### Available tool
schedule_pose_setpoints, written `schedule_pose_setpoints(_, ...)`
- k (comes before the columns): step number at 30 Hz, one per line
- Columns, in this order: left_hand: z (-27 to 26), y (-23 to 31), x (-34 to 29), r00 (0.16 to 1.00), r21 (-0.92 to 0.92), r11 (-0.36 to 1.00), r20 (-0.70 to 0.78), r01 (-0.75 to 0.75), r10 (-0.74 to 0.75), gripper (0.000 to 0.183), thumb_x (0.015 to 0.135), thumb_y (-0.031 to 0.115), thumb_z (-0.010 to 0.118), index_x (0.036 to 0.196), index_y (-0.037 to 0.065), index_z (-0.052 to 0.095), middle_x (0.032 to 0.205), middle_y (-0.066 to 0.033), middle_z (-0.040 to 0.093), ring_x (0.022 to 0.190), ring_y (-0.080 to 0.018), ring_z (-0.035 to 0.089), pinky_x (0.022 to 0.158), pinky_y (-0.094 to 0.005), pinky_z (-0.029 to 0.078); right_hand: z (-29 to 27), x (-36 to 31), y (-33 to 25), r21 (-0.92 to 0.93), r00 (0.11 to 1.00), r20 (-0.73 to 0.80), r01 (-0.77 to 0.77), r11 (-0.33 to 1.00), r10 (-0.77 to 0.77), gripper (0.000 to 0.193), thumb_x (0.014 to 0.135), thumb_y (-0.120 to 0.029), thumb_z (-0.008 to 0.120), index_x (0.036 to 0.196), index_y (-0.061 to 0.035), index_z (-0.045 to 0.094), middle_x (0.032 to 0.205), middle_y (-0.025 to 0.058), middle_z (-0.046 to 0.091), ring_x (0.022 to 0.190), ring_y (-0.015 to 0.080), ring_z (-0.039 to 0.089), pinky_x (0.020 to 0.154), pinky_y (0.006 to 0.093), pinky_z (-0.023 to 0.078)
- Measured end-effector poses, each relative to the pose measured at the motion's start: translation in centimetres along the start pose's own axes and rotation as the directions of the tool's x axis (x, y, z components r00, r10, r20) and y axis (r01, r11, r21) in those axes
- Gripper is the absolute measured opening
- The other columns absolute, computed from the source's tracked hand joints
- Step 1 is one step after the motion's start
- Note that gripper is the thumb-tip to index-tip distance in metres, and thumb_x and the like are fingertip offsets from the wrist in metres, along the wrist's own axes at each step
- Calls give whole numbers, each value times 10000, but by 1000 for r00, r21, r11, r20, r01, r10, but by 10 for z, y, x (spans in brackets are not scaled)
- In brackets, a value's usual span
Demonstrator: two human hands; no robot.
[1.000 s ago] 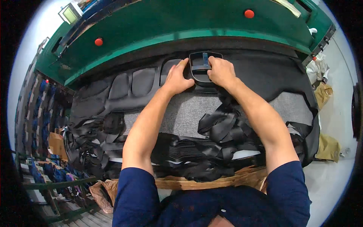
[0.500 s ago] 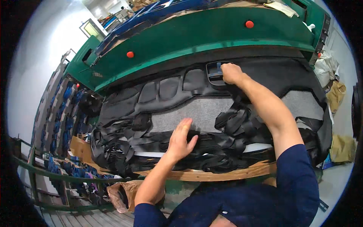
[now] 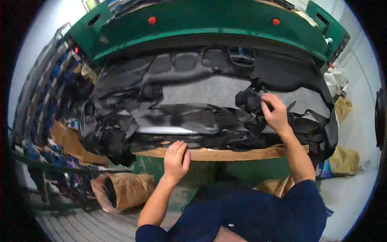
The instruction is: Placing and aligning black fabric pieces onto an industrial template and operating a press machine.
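My right hand [image 3: 276, 113] is at the right side of a heap of loose black strips [image 3: 250, 100]. Its thumb and index finger are pinched at the heap's edge, apparently on a strip; blur hides the exact hold. My left hand [image 3: 175, 162] rests by the wooden front edge [image 3: 221, 155], fingers stretched and thumb apart, holding nothing. Behind both hands lies a black sheet [image 3: 278, 60] with several rounded panel shapes pressed into it. A rounded frame-like tool with a blue bar [image 3: 242, 56] sits on this sheet, untouched.
A green machine beam [image 3: 213, 20] with two red buttons spans the back. Grey board [image 3: 205, 92] shows between the sheet and strips. More tangled black strips [image 3: 111, 133] hang over the left front corner. A brown paper bag [image 3: 131, 191] stands on the floor at left.
My right hand has let go of the frame-like tool and come nearer to the strip heap. My left hand has drawn back to the wooden edge. The view has tilted downward.
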State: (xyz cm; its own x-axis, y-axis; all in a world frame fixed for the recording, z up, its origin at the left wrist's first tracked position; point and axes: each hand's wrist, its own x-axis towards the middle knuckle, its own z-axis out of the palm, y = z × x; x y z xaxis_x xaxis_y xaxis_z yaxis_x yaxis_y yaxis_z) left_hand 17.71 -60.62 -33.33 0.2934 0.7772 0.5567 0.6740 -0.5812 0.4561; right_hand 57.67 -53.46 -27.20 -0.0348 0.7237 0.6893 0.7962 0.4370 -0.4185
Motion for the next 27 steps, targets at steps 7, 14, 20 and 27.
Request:
schedule_pose_setpoints(7, 11, 3, 9, 994, -9, 1000, -110, -3, 2, 238, 793, 85, 725, 1014, 7, 680, 970, -131, 686, 889, -325, 637, 832, -442, 488, -56, -133, -48, 39, 874, -42, -483, 875, 484, 127, 884, -10, 689, 1008, 18, 698, 989, 108, 703, 849, 169, 663, 758, 279, 531)
schedule_pose_setpoints(14, 22, 6, 11, 980, 24, 997, -184, 77, -71, 124, 773, 104, 739, 889, 76, 704, 843, -69, 688, 774, -272, 635, 753, -402, 468, -14, -130, -67, -166, 870, -158, -490, 856, 468, 97, 826, -133, 777, 870, -60, 730, 728, 66, 681, 596, 207, 608, 599, 331, 477)
schedule_pose_setpoints(20, 29, 10, 24, 963, 65, 988, -241, 143, -123, 97, 747, 91, 721, 841, 79, 699, 793, -82, 680, 706, -277, 628, 666, -393, 470, -12, -132, -67, -298, 845, -183, -535, 790, 503, 66, 820, -84, 753, 846, -47, 705, 672, 68, 639, 575, 221, 595, 573, 331, 466)
schedule_pose_setpoints(27, 33, 0, 21, 968, 94, 991, -240, 92, -67, 84, 764, 110, 683, 841, 77, 693, 809, -86, 671, 707, -291, 625, 662, -396, 474, -7, -123, -68, -324, 833, -155, -551, 769, 531, 59, 825, -77, 742, 849, -50, 695, 683, 73, 651, 576, 222, 606, 578, 329, 472)
